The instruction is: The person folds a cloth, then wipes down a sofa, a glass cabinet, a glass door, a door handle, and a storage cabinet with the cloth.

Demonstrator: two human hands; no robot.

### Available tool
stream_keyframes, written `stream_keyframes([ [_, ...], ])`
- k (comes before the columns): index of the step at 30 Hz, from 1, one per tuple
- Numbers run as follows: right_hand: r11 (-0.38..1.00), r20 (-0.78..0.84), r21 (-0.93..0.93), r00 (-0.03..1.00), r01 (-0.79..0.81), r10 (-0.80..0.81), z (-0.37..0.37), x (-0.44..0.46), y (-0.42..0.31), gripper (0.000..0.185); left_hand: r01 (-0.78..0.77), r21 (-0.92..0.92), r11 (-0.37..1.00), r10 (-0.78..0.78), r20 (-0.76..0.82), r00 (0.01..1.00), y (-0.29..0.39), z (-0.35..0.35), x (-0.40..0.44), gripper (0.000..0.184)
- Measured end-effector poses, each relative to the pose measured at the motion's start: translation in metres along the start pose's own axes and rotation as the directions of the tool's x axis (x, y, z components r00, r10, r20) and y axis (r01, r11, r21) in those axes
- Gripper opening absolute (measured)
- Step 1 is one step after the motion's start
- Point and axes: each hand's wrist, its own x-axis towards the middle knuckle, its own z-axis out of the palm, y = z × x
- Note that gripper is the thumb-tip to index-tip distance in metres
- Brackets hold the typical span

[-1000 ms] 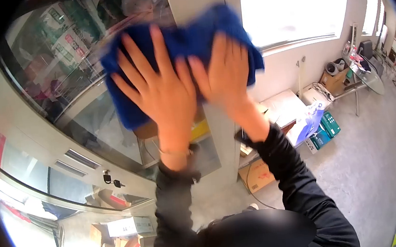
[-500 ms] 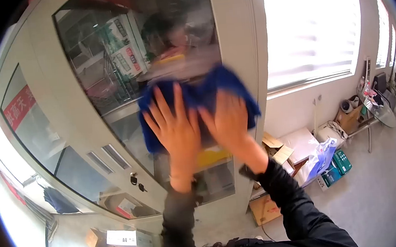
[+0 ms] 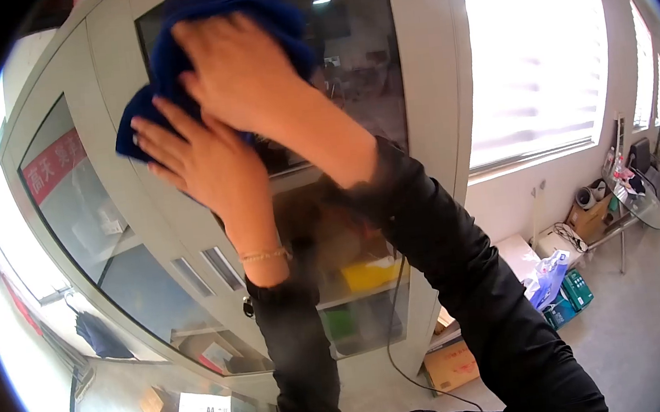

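Note:
A dark blue cloth lies bunched against the upper left part of a cabinet's glass door, overlapping the pale frame. My right hand presses on the cloth from above with its fingers laid over it, slightly bent. Lower and to the left, my left hand rests flat on the cloth's lower edge, fingers spread. The two hands touch or overlap near the right wrist's inner side. Behind my forearms, a yellow item shows through the lower glass.
Door handles and a lock sit beside my left forearm. Cardboard boxes lie on the floor at lower left. A cable hangs by the cabinet. Right of it are a bright window, a plastic bag and a green box.
Both hands have moved up and to the left across the glass, taking the blue cloth along. My right hand is now higher than my left; the view has shifted slightly.

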Motion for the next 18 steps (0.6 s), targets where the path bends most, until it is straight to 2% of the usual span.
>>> stream_keyframes([
  [2, 0.993, 0.094, -0.015, 0.989, 0.119, -0.117, 0.015, 0.008, -0.005, 0.049, 0.092, 0.004, 0.996, -0.092, -0.009, 0.996, -0.006, 0.001, -0.007, 0.055],
  [3, 0.983, -0.045, 0.023, 0.983, 0.180, -0.179, 0.022, 0.014, -0.005, 0.050, 0.123, 0.018, 0.992, -0.123, 0.017, 0.992, -0.004, -0.001, -0.008, 0.056],
  [6, 0.969, 0.042, 0.026, 0.968, 0.247, -0.248, 0.014, 0.015, 0.014, 0.051, 0.149, 0.029, 0.988, -0.148, -0.049, 0.988, 0.008, 0.011, 0.000, 0.057],
  [7, 0.987, 0.144, 0.041, 0.976, 0.158, -0.162, 0.005, 0.018, 0.019, 0.050, 0.143, 0.026, 0.989, -0.142, -0.048, 0.989, 0.015, 0.014, 0.004, 0.057],
  [10, 0.986, 0.161, -0.073, 0.978, 0.147, -0.134, -0.027, 0.016, 0.045, 0.050, 0.085, 0.040, 0.996, -0.084, -0.032, 0.996, 0.041, 0.018, 0.017, 0.057],
  [12, 0.992, 0.161, -0.115, 0.986, 0.057, -0.038, -0.050, 0.006, 0.054, 0.048, -0.039, -0.104, 0.994, 0.037, -0.017, 0.999, 0.057, 0.016, 0.021, 0.056],
  [13, 0.986, 0.186, -0.168, 0.981, -0.014, 0.046, -0.066, 0.000, 0.056, 0.050, -0.036, -0.098, 0.995, 0.034, -0.015, 0.999, 0.062, 0.013, 0.023, 0.056],
  [14, 0.972, 0.207, -0.222, 0.970, -0.081, 0.128, -0.082, -0.005, 0.058, 0.052, -0.136, -0.197, 0.971, 0.135, -0.017, 0.991, 0.068, 0.010, 0.024, 0.055],
  [16, 0.920, 0.067, -0.367, 0.983, -0.134, 0.170, -0.095, -0.023, 0.069, 0.056, -0.271, -0.365, 0.890, 0.273, -0.048, 0.961, 0.080, 0.010, 0.025, 0.053],
  [17, 0.924, 0.073, -0.359, 0.983, -0.132, 0.169, -0.100, -0.029, 0.070, 0.056, -0.308, -0.388, 0.869, 0.301, -0.080, 0.950, 0.086, 0.013, 0.024, 0.052],
  [18, 0.879, 0.076, -0.438, 0.966, -0.189, 0.245, -0.105, -0.032, 0.066, 0.058, -0.344, -0.409, 0.845, 0.328, -0.111, 0.938, 0.091, 0.014, 0.026, 0.051],
])
